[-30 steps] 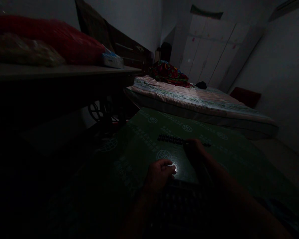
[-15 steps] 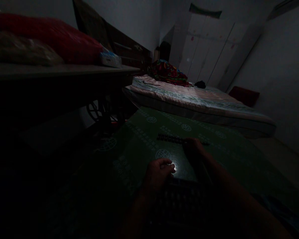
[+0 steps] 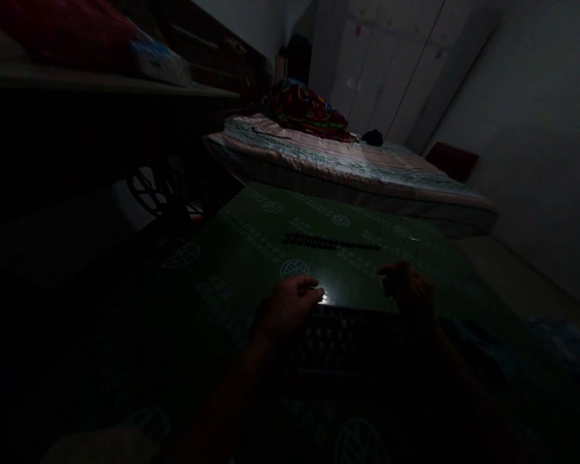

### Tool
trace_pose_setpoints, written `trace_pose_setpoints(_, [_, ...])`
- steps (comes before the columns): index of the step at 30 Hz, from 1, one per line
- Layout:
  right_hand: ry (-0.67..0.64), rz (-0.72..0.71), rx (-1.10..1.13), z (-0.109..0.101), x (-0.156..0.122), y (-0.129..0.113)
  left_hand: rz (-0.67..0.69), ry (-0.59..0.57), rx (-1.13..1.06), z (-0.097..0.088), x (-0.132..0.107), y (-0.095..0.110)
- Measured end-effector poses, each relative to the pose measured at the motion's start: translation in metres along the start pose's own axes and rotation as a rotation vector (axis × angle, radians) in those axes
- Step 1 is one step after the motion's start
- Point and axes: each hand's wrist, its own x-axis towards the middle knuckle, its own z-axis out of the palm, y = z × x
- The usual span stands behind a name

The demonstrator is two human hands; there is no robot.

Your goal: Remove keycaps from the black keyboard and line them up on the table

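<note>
The room is very dark. A dark keyboard (image 3: 326,341) lies on the green patterned tabletop (image 3: 241,248), its right part lost in shadow. My left hand (image 3: 290,306) rests by its upper left edge, thumb and forefinger a little apart with nothing visible between them. Over the right end of the keyboard is my right hand (image 3: 410,290), fingers curled. A faint thin wire loop (image 3: 410,240) rises above these fingers and seems held in them; its lower part is hidden. Beyond both hands, small black keycaps (image 3: 314,241) stand in rows that narrow to a single line on the right.
Behind the table is a bed (image 3: 367,167) with a bunched red blanket (image 3: 304,113). A ledge (image 3: 212,93) at left carries a red bag (image 3: 72,38), above a spoked wheel (image 3: 147,191). Dark cloth (image 3: 488,351) lies at the table's right.
My right hand has drawn back from the keycap rows to the right end of the keyboard. My left hand keeps its pose by the keyboard. The whole view has shifted.
</note>
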Motion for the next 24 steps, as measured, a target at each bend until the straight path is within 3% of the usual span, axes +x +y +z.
trace_pose_setpoints(2, [-0.125,0.071,0.017,-0.006,-0.009,-0.007,0.061,-0.028,0.096,0.004,-0.003,-0.001])
trace_pose_setpoints(4, [-0.352,0.113,-0.006,-0.008,-0.012,-0.014,0.129,-0.073,0.178,0.008,-0.005,-0.003])
trace_pose_setpoints(6, [-0.543,0.099,-0.048,-0.008,-0.014,-0.021,0.185,-0.114,0.246,0.012,-0.008,-0.007])
trace_pose_setpoints(8, [-0.627,0.045,-0.078,-0.007,-0.016,-0.025,0.214,-0.147,0.297,0.016,-0.010,-0.012])
trace_pose_setpoints(14, [-0.657,-0.146,-0.112,0.005,-0.019,-0.021,0.284,-0.241,0.340,0.019,-0.012,-0.016])
trace_pose_setpoints(24, [-0.672,-0.231,-0.108,0.013,-0.019,-0.010,0.324,-0.274,0.390,0.019,-0.012,-0.018])
